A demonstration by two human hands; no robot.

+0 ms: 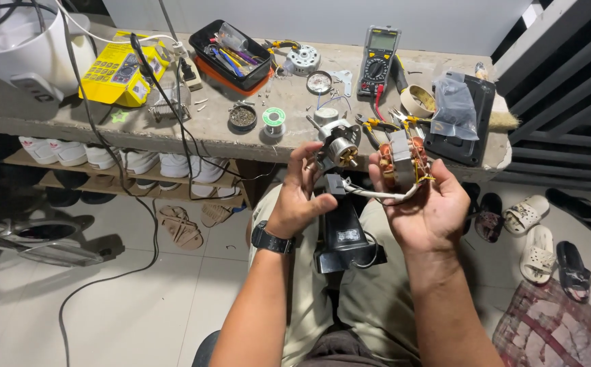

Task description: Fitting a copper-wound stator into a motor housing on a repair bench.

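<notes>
Two hands (302, 197) (421, 204), one rotor (339, 144), one stator (401, 160)

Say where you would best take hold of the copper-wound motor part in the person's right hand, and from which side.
Grip the stator by its grey metal core, probably from the right and below, as the right hand cups it. The flat core sides look firm; the copper windings bulge at the edges and white wires trail leftward, so avoid those.

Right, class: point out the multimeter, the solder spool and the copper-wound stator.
multimeter (378, 62): head view, on its dial.
solder spool (274, 117): head view, on its green top face.
copper-wound stator (402, 160): head view, on its metal core.
</notes>
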